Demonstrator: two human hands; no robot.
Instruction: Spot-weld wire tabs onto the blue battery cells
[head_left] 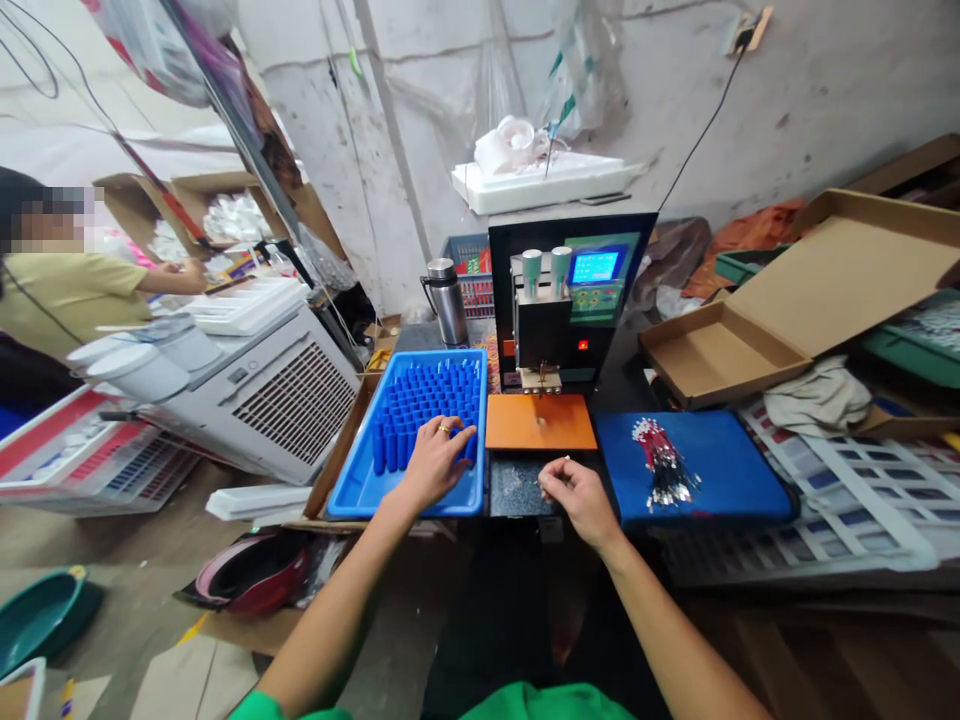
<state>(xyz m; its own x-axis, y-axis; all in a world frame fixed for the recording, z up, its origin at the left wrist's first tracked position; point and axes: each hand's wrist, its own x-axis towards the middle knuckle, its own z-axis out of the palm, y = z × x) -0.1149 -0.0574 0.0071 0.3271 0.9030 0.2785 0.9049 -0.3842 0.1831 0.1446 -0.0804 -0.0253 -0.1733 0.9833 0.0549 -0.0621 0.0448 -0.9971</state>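
My left hand [436, 458] reaches into a blue plastic tray [351, 490] packed with upright blue battery cells [420, 405]. Its thumb and index finger curve around a cell at the right side of the tray. My right hand [576, 492] is pinched closed in front of an orange plate [517, 425]; what sits between its fingertips is too small to make out. Behind the plate stands a black spot-welding machine [544, 335] with a lit display and two electrode tips above the plate. Red and black wire leads [664, 460] lie bundled on a blue surface [727, 470] to the right.
A steel flask [448, 305] stands behind the tray. White foam [547, 180] rests on the machine. Cardboard boxes [720, 345] and a white crate [862, 500] crowd the right. At the left are an air cooler [292, 400] and another person [75, 285].
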